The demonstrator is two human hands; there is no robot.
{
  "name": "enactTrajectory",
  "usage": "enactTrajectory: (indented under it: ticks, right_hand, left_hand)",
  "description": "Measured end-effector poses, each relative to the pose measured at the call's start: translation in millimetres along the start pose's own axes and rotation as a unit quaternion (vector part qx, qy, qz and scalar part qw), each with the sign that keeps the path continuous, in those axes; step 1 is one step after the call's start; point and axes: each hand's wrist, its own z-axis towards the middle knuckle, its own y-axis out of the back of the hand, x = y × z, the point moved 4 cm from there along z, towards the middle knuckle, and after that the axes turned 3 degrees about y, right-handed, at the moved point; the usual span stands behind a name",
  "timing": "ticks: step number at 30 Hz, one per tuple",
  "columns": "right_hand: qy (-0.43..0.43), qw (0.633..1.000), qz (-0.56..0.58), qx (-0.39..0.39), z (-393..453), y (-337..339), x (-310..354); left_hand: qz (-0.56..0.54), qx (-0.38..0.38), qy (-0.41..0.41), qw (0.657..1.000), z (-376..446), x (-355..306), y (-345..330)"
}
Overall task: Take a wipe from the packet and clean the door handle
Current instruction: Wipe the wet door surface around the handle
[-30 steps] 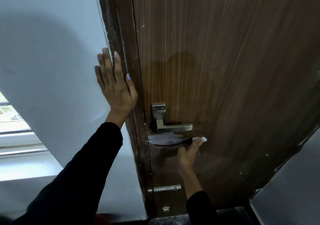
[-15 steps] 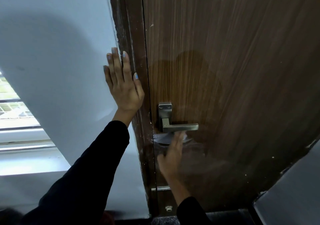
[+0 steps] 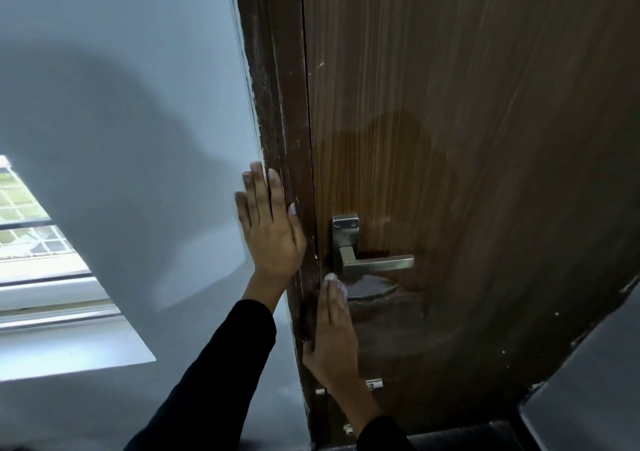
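A brushed-metal lever door handle (image 3: 375, 262) on its square plate sits on the brown wooden door (image 3: 467, 138). My right hand (image 3: 334, 332) lies flat against the door just below the handle's left end, pressing a white wipe (image 3: 333, 279) that shows only at my fingertips. A wet smear (image 3: 374, 286) glistens on the wood under the lever. My left hand (image 3: 268, 223) rests flat and open on the wall and door frame, left of the handle. The wipe packet is not in view.
The dark door frame (image 3: 277, 121) with scuffed paint separates the door from the pale grey wall (image 3: 121, 104). A window with a sill (image 3: 38, 277) is at the left. A grey surface (image 3: 588, 398) stands at the lower right.
My right hand with the wipe slid left along the door under the handle, from below the lever's tip to its base. The view shifted, putting the door further right.
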Motion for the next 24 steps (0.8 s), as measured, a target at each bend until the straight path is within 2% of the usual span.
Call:
enactTrajectory:
  ticks: [3,7,10,15,17,21,24]
  right_hand:
    - [0.001,1.000,0.001,-0.022,3,-3,8]
    - [0.044,0.995,0.007,-0.085,29,8,34]
    - [0.035,0.992,0.017,-0.123,47,15,42]
    - [0.034,0.997,-0.018,-0.072,24,-14,21]
    - [0.006,0.998,-0.031,-0.052,9,-30,8]
    - [-0.069,0.994,0.007,-0.085,2,-30,-6]
    - [-0.062,0.993,0.007,-0.096,9,-24,0]
  left_hand:
    - [-0.014,0.006,0.000,1.000,-1,-1,4]
    - [-0.023,0.031,-0.007,0.999,-8,5,6]
    - [-0.030,0.050,-0.021,0.998,-14,10,8]
    - [-0.034,0.075,-0.028,0.996,-20,15,9]
    - [-0.037,0.081,-0.024,0.996,-25,15,9]
    - [-0.035,0.098,-0.019,0.994,-34,16,9]
    - [-0.035,0.111,-0.026,0.993,-37,17,9]
